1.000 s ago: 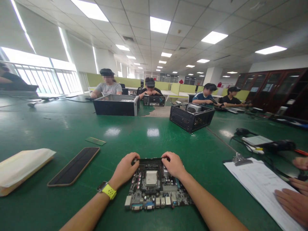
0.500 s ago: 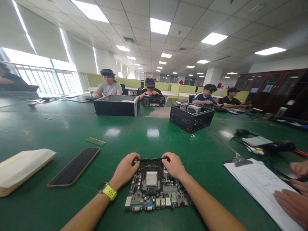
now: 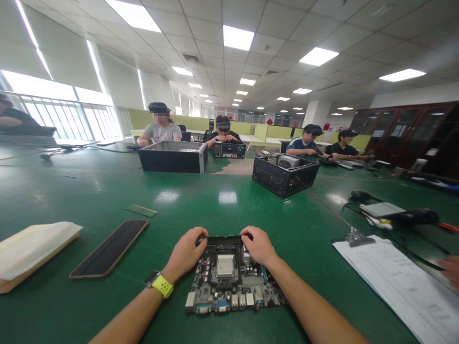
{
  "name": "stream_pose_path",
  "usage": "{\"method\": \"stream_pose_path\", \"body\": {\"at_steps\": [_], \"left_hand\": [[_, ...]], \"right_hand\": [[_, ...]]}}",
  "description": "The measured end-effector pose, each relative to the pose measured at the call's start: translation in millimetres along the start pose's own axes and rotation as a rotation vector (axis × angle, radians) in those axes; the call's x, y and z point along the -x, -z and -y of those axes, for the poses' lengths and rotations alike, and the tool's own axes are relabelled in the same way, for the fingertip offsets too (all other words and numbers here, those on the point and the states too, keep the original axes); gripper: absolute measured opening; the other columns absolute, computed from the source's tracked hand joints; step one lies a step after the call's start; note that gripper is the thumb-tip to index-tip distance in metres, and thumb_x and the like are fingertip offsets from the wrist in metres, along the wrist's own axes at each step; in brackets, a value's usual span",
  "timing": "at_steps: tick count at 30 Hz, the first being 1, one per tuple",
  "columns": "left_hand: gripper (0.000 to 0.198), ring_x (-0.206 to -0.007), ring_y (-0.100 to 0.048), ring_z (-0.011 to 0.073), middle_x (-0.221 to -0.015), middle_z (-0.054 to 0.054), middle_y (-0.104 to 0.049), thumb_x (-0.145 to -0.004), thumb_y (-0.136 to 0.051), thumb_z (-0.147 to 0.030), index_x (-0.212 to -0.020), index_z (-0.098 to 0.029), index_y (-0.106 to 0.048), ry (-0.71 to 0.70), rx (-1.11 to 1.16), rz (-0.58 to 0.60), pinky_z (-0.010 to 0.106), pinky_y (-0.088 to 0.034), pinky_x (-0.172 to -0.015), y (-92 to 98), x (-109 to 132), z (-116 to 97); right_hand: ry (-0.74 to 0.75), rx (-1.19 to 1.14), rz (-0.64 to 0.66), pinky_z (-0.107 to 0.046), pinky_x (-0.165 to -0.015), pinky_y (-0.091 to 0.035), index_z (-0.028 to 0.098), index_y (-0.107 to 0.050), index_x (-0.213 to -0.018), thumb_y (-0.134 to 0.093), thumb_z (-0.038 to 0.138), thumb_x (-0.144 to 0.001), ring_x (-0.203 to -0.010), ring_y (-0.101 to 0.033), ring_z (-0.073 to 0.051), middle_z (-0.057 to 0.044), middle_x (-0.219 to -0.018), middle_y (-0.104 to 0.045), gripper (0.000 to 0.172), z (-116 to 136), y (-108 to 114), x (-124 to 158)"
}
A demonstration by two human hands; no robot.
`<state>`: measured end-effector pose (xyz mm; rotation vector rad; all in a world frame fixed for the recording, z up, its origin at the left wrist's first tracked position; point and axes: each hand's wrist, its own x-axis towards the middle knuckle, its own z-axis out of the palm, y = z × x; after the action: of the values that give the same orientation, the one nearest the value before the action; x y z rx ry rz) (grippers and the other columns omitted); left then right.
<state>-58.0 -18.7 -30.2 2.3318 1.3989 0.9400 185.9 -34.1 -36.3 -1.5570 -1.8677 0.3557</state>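
A motherboard (image 3: 247, 286) lies flat on the green table in front of me, its port side toward me and a square silver processor (image 3: 225, 265) in its socket. Along its far edge stands a thin dark strip that looks like a memory stick (image 3: 224, 240). My left hand (image 3: 188, 248) is closed at the strip's left end, with the thumb on the near side. At the right end, my right hand (image 3: 258, 246) is closed with its fingers curled over the far edge. Both hands' fingertips are partly hidden. My right forearm covers the board's right side.
Left of the board lie a phone (image 3: 109, 248), a green memory stick (image 3: 142, 210) and a paper-covered stack (image 3: 36, 253). To the right is a clipboard (image 3: 394, 282) beside a co-worker's hand (image 3: 450, 270). Computer cases (image 3: 172, 157) (image 3: 285, 174) stand farther back, with people behind.
The co-worker's hands at the right have drawn back from the clipboard, uncovering its paper. My own hands hold the same place at the board's far edge.
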Motion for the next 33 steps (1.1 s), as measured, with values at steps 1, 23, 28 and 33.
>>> {"method": "stream_pose_path", "body": {"at_steps": [1, 23, 28, 33], "left_hand": [[0.01, -0.084, -0.057, 0.02, -0.087, 0.003, -0.061, -0.081, -0.044, -0.023, -0.084, -0.02, -0.054, -0.001, 0.002, -0.001, 0.033, -0.043, -0.078, 0.0, 0.2, 0.3], [0.01, -0.082, -0.058, 0.0196, -0.085, 0.002, -0.062, -0.08, -0.046, -0.024, -0.082, -0.02, -0.055, -0.006, -0.005, -0.023, 0.031, -0.044, -0.076, 1.3, -0.1, -2.2], [0.011, -0.082, -0.057, 0.0195, -0.085, 0.003, -0.061, -0.081, -0.044, -0.024, -0.082, -0.02, -0.055, -0.003, -0.011, -0.009, 0.032, -0.044, -0.075, 2.1, 0.1, -3.9], [0.011, -0.082, -0.056, 0.0198, -0.085, 0.003, -0.061, -0.08, -0.044, -0.023, -0.083, -0.02, -0.054, -0.001, 0.001, 0.004, 0.033, -0.044, -0.077, 1.8, -0.5, -3.3]], "right_hand": [[-0.001, 0.0, 0.002, -0.026, -0.079, -0.037, 0.023, -0.065, -0.082, -0.049, 0.023, -0.08, -0.085, -0.056, -0.016, -0.001, -0.087, -0.066, 0.017, 0.2, 0.2, -0.1], [-0.017, 0.01, 0.012, -0.026, -0.078, -0.038, 0.023, -0.066, -0.083, -0.051, 0.024, -0.08, -0.085, -0.056, -0.016, -0.001, -0.086, -0.066, 0.016, 2.1, 1.4, -0.5], [-0.015, 0.008, 0.013, -0.026, -0.078, -0.037, 0.023, -0.066, -0.083, -0.051, 0.023, -0.079, -0.085, -0.056, -0.016, -0.001, -0.086, -0.066, 0.016, 1.4, 0.7, -0.6], [-0.013, 0.003, 0.005, -0.026, -0.078, -0.038, 0.022, -0.066, -0.083, -0.051, 0.023, -0.08, -0.084, -0.056, -0.016, -0.001, -0.085, -0.066, 0.015, 1.9, 1.2, 0.0]]}}
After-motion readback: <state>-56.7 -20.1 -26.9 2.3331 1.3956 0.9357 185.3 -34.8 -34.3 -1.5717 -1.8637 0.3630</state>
